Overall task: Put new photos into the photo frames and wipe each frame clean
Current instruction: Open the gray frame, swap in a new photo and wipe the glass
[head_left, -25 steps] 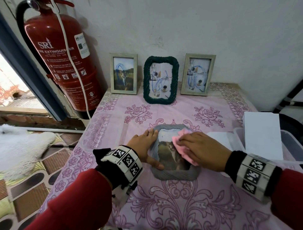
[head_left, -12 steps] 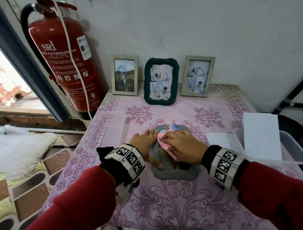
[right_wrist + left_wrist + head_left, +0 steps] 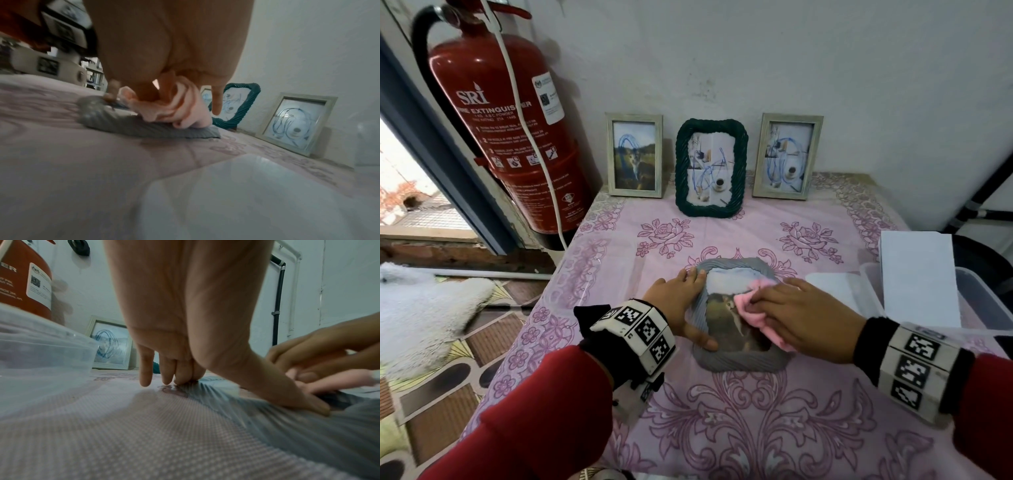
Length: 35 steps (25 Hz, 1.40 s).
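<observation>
A grey ribbed photo frame [image 3: 736,361] with a cat photo lies flat on the pink tablecloth [image 3: 756,428]. My left hand [image 3: 688,305] rests on its left rim with straight fingers, the thumb on the lower left corner; the left wrist view shows the fingertips [image 3: 183,379] pressing the rim [image 3: 287,426]. My right hand [image 3: 774,308] holds a bunched pink cloth [image 3: 748,305] on the right side of the glass. In the right wrist view the fingers curl round the cloth [image 3: 180,110] on the frame [image 3: 123,126].
Against the wall stand a pale frame [image 3: 635,156], a green rope frame [image 3: 711,168] and another pale frame [image 3: 787,156], their glass scribbled blue. A clear box [image 3: 979,301] with white paper [image 3: 917,277] sits at the right. A fire extinguisher [image 3: 510,120] hangs left.
The right hand swept the pink cloth to the frame's upper left, then back to the right side of the glass. The left hand stayed on the left rim.
</observation>
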Each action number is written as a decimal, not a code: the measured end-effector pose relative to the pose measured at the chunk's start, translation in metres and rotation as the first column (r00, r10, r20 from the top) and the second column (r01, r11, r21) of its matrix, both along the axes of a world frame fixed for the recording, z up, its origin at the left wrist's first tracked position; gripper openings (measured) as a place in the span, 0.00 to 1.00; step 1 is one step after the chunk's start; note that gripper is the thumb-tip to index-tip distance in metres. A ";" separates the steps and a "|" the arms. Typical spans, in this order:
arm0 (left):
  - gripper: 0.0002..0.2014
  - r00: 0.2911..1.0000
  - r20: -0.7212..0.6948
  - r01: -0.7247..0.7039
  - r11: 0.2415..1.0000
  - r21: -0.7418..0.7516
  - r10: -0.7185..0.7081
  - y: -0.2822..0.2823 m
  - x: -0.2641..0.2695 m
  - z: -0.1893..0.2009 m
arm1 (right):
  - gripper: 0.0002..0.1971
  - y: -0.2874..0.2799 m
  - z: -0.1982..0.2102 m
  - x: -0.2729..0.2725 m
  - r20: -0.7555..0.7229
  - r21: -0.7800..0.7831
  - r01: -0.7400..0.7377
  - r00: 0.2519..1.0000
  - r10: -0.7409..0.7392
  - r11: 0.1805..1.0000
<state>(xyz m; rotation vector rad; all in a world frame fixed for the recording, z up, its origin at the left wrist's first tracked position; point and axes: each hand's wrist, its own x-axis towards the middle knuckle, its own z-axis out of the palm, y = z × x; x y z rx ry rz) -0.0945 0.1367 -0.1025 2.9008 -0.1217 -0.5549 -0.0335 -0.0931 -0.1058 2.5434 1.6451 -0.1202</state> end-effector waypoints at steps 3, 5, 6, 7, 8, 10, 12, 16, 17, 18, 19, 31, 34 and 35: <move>0.62 1.000 -0.005 0.004 1.000 -0.002 -0.004 0.000 0.001 0.000 | 0.18 0.014 0.003 0.020 0.091 -0.059 0.040 0.995 -0.035 0.997; 0.62 1.000 -0.003 0.002 1.000 -0.008 -0.002 0.000 0.002 -0.001 | 0.19 0.031 0.003 0.032 0.087 -0.080 0.086 0.993 -0.079 0.993; 0.62 1.000 0.001 0.003 1.000 -0.007 -0.003 0.000 0.002 -0.001 | 0.20 0.041 0.002 0.034 0.052 -0.075 0.111 0.993 -0.107 0.991; 0.62 1.000 0.008 0.004 1.000 -0.004 -0.004 0.000 0.002 -0.001 | 0.20 0.050 0.001 0.034 0.004 -0.059 0.127 0.992 -0.127 0.990; 0.62 1.000 0.017 0.006 1.000 -0.003 -0.005 -0.001 0.003 -0.001 | 0.21 0.058 -0.001 0.032 -0.043 -0.042 0.132 0.990 -0.134 0.990; 0.60 0.999 0.039 0.013 1.000 -0.012 -0.013 0.000 0.003 -0.002 | 0.21 0.065 -0.004 0.020 -0.080 -0.015 0.103 0.991 -0.104 0.995; 0.59 0.999 0.050 0.017 1.000 -0.018 -0.016 0.000 0.002 -0.002 | 0.20 0.062 -0.005 0.005 -0.076 0.018 0.048 0.996 -0.047 0.999; 0.61 0.998 0.059 0.022 0.997 0.069 -0.026 -0.002 0.004 -0.002 | 0.19 0.040 -0.004 -0.026 -0.201 0.062 -0.015 0.979 0.027 0.998; 0.62 0.998 0.054 0.023 0.997 0.072 -0.027 -0.002 0.004 -0.001 | 0.19 0.032 -0.003 -0.032 -0.183 0.050 -0.041 0.982 0.049 0.998; 0.62 0.999 0.047 0.024 0.997 0.067 -0.027 -0.001 0.004 -0.001 | 0.18 0.024 -0.002 -0.037 -0.136 0.050 -0.056 0.989 0.063 0.997; 0.62 0.999 0.035 0.025 0.998 0.057 -0.027 -0.001 0.004 -0.001 | 0.17 0.016 -0.001 -0.041 -0.088 0.061 -0.056 0.994 0.061 0.997; 0.62 0.999 -0.002 0.032 0.999 0.020 -0.032 0.000 0.004 -0.001 | 0.15 0.011 -0.004 0.010 0.170 -0.026 0.088 0.982 -0.082 0.996; 0.61 1.000 0.003 0.023 1.000 0.013 -0.023 0.000 0.004 -0.001 | 0.19 0.026 -0.007 0.020 0.201 -0.034 0.139 0.971 -0.129 0.990; 0.61 1.000 0.005 0.019 1.000 0.011 -0.019 0.000 0.004 -0.001 | 0.20 0.030 -0.006 0.021 0.206 -0.026 0.145 0.969 -0.137 0.989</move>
